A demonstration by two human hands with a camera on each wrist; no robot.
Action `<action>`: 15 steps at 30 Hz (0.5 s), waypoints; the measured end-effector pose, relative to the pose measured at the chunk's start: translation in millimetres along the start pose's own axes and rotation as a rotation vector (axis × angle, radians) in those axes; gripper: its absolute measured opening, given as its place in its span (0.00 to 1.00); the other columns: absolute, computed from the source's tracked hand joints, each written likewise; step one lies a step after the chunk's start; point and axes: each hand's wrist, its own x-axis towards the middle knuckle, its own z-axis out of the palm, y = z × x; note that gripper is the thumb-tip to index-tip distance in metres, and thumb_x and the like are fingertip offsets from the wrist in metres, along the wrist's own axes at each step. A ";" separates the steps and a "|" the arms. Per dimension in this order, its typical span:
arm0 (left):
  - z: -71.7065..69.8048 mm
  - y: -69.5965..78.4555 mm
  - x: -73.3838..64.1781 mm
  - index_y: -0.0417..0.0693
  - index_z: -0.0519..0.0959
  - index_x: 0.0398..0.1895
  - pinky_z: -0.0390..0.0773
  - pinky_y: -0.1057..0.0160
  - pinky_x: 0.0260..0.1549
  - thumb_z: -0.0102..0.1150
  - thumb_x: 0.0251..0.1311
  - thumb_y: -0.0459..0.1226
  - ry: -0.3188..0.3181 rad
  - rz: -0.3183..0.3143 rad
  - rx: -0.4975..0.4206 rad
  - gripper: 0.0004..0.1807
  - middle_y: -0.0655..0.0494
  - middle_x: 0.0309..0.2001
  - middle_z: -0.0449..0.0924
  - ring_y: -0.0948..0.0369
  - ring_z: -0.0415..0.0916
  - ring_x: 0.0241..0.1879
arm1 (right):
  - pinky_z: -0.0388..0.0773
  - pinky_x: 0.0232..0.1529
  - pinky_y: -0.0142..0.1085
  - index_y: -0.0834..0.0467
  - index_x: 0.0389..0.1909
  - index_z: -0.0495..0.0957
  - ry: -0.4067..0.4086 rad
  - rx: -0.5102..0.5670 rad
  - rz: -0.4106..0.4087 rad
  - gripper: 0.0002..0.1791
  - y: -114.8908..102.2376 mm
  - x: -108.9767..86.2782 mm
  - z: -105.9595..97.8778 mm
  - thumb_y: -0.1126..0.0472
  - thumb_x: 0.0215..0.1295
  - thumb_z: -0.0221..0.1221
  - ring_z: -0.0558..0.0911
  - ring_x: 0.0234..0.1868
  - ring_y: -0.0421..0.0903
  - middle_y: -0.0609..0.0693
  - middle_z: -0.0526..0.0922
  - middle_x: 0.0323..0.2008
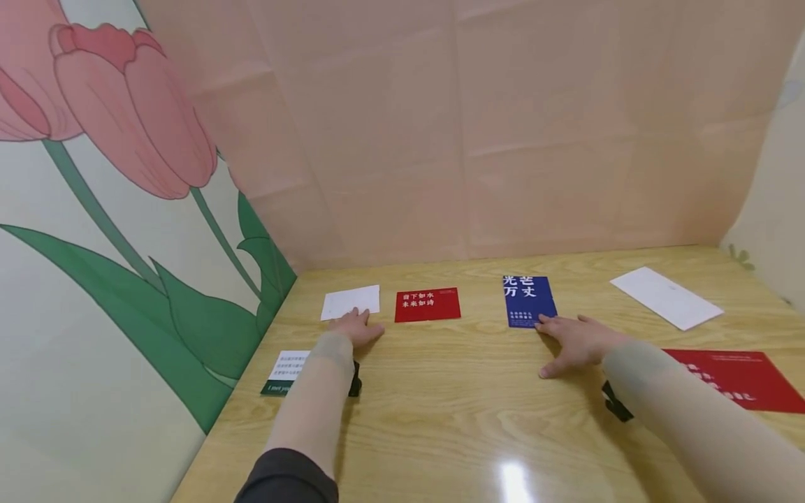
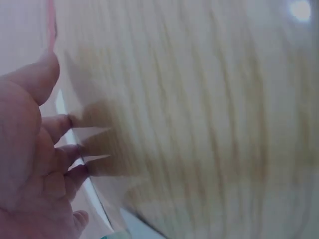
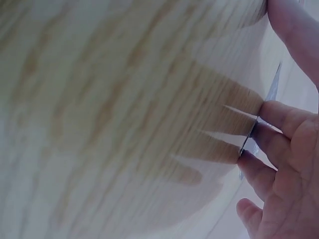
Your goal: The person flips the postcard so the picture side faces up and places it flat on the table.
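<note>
My left hand (image 1: pixel 356 328) reaches over the near edge of a white card (image 1: pixel 342 300) at the back left, its fingertips right at that edge. In the left wrist view the fingers (image 2: pixel 59 125) are extended, with the thumb spread away. A blue card (image 1: pixel 530 297) with white characters lies under the fingertips of my right hand (image 1: pixel 578 342), at its near right corner. The right wrist view shows those fingers (image 3: pixel 284 117) along the card's edge, thumb apart. Between the two hands is a red card (image 1: pixel 428 305) with white characters.
Another white card (image 1: pixel 666 297) lies at the back right, and a larger red card (image 1: pixel 755 381) is partly behind my right forearm. My left forearm partly covers a white-and-green card (image 1: pixel 283 374). The wooden table (image 1: pixel 453 398) ends at a draped pink cloth (image 1: pixel 503 140); a tulip-painted wall (image 1: pixel 63 349) borders the left.
</note>
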 end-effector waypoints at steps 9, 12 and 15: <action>-9.0 0.3 -20.8 0.51 0.60 0.73 0.40 0.42 0.69 0.44 0.65 0.63 -0.071 0.039 0.019 0.39 0.47 0.73 0.55 0.52 0.49 0.73 | 0.43 0.64 0.67 0.66 0.67 0.64 0.001 -0.021 -0.007 0.59 1.4 1.3 -2.1 0.26 0.44 0.63 0.57 0.68 0.69 0.68 0.58 0.69; -8.3 -1.3 -24.1 0.49 0.61 0.73 0.39 0.43 0.69 0.45 0.65 0.62 -0.097 0.049 0.016 0.40 0.47 0.73 0.56 0.52 0.49 0.73 | 0.42 0.64 0.67 0.66 0.67 0.64 -0.004 -0.017 -0.007 0.59 0.6 1.4 -2.3 0.26 0.44 0.63 0.57 0.68 0.69 0.68 0.57 0.69; -6.3 -5.1 -23.2 0.48 0.64 0.71 0.39 0.44 0.69 0.49 0.63 0.62 -0.113 0.053 0.006 0.39 0.49 0.71 0.60 0.53 0.51 0.72 | 0.42 0.64 0.67 0.66 0.67 0.64 -0.004 -0.010 -0.009 0.58 -0.4 1.1 -2.2 0.26 0.44 0.63 0.57 0.68 0.69 0.68 0.57 0.69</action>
